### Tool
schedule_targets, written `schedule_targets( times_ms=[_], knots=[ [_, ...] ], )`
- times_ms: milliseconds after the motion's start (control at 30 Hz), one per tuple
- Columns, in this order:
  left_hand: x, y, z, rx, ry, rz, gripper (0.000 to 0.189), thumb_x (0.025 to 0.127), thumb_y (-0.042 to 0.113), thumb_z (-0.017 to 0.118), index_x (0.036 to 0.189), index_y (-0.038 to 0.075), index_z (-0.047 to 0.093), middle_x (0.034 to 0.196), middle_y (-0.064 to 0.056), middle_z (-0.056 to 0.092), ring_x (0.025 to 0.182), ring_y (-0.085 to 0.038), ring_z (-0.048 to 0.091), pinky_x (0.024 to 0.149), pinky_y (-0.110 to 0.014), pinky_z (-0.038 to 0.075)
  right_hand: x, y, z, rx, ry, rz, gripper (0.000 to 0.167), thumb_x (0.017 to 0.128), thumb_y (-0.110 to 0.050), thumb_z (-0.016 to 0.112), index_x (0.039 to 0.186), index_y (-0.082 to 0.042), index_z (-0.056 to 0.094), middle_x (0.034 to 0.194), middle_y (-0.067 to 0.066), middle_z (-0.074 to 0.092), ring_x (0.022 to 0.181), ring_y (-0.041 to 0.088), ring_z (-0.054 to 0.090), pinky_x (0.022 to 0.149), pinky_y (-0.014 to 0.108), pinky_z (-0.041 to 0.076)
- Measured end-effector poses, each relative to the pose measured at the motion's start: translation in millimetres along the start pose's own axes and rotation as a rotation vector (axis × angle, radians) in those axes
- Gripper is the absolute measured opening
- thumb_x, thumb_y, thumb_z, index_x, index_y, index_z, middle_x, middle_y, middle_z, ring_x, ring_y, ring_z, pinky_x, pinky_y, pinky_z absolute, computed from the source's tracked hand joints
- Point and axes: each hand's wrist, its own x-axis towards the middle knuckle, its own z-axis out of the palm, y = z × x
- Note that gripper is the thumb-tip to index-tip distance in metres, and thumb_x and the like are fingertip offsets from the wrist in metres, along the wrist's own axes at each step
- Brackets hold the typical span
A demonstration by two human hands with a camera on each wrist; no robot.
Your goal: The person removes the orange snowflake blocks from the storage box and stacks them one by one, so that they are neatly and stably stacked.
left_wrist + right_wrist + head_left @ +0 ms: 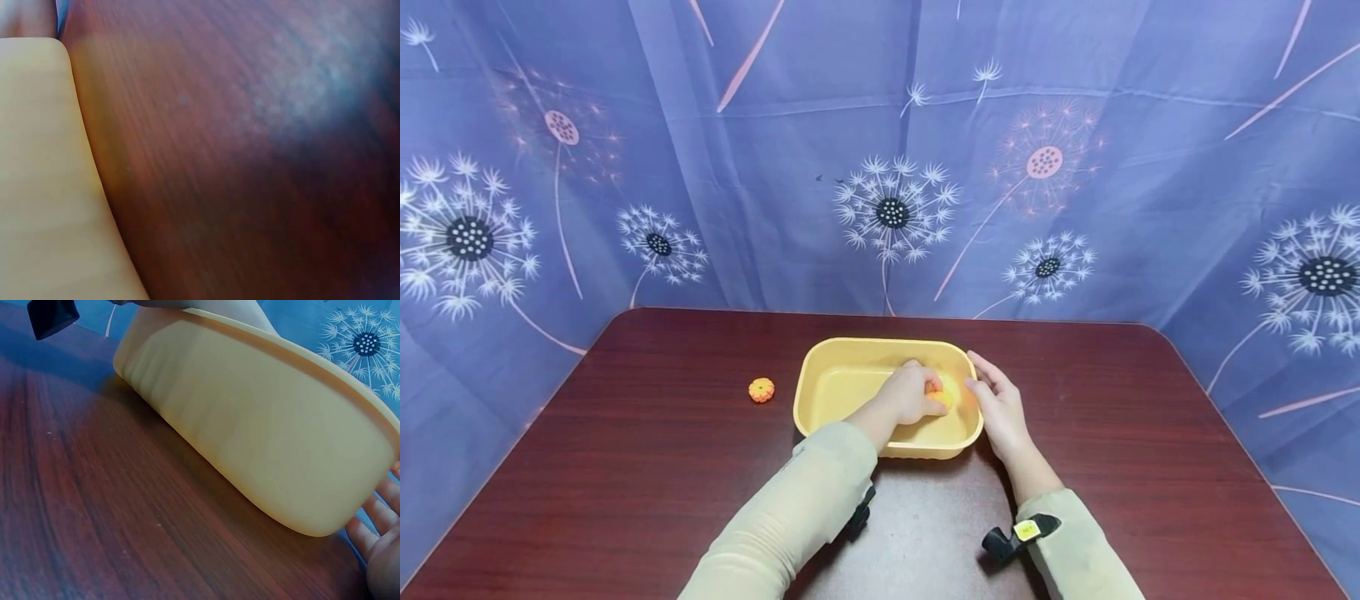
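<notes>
A yellow rectangular basin (pixel 842 392) stands on the table, its long side facing me. My left hand (pixel 906 396) reaches down inside it, near the right end. Its thumb and fingers pinch a small orange-yellow piece (pixel 942 397), partly hidden by the fingers. Against the outside of the basin's right end lies my right hand (pixel 1002 412), its fingers extended and touching the wall near the rim. In the right wrist view, the fingers (pixel 378 515) of that hand show beside the basin's corner. The left wrist view shows only the basin's outer wall (pixel 44 169) and the table.
A small round orange piece with a scalloped edge and dark centre (pixel 762 390) sits on the table left of the basin. The dark red wooden table (pixel 647 433) ends at a blue dandelion-print curtain (pixel 790 208) behind and at both sides.
</notes>
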Motion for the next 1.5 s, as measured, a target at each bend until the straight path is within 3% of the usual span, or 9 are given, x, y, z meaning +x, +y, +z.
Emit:
schedule_targets(
  times_ms=[267, 600, 967, 1500],
  knots=[
    [0.4, -0.5, 0.5, -0.071, 0.031, 0.012, 0.030, 0.073, 0.028, 0.080, 0.093, 0.010, 0.068, 0.094, -0.002, 0.058, 0.087, -0.013, 0.054, 0.082, -0.021, 0.046, -0.4, 0, -1, -0.005, -0.002, -0.001, 0.045, 0.093, -0.005, 0.050, 0.137, -0.011, 0.049, 0.136, 0.014, 0.052, 0.116, 0.020, 0.053, 0.088, 0.022, 0.051],
    [-1.2, -7.1, -1.0, -0.295, 0.079, -0.001, 0.030, 0.073, 0.021, 0.078, 0.096, 0.006, 0.066, 0.093, -0.006, 0.065, 0.086, -0.015, 0.058, 0.079, -0.024, 0.048, -2.6, 4, -1, 0.007, -0.006, 0.003, 0.045, 0.093, -0.005, 0.050, 0.137, -0.011, 0.050, 0.135, 0.015, 0.053, 0.111, 0.013, 0.055, 0.086, 0.019, 0.051],
    [-4.4, -7.7, -10.4, -0.524, 0.158, -0.057, 0.031, 0.075, 0.016, 0.078, 0.101, 0.003, 0.066, 0.083, -0.003, 0.063, 0.075, -0.009, 0.054, 0.068, -0.019, 0.046, -1.7, 4, 2, 0.024, -0.013, -0.020, 0.045, 0.092, -0.004, 0.050, 0.137, -0.009, 0.049, 0.134, 0.017, 0.053, 0.099, 0.001, 0.058, 0.082, 0.018, 0.052],
    [-17.1, -4.0, -24.6, -0.668, 0.178, -0.059, 0.034, 0.075, 0.008, 0.076, 0.106, 0.001, 0.064, 0.081, -0.006, 0.064, 0.071, -0.010, 0.058, 0.067, -0.020, 0.049, -1.0, 3, -1, 0.020, -0.004, -0.012, 0.044, 0.093, -0.005, 0.050, 0.137, -0.011, 0.050, 0.135, 0.016, 0.053, 0.101, 0.003, 0.057, 0.082, 0.018, 0.052]
  ],
)
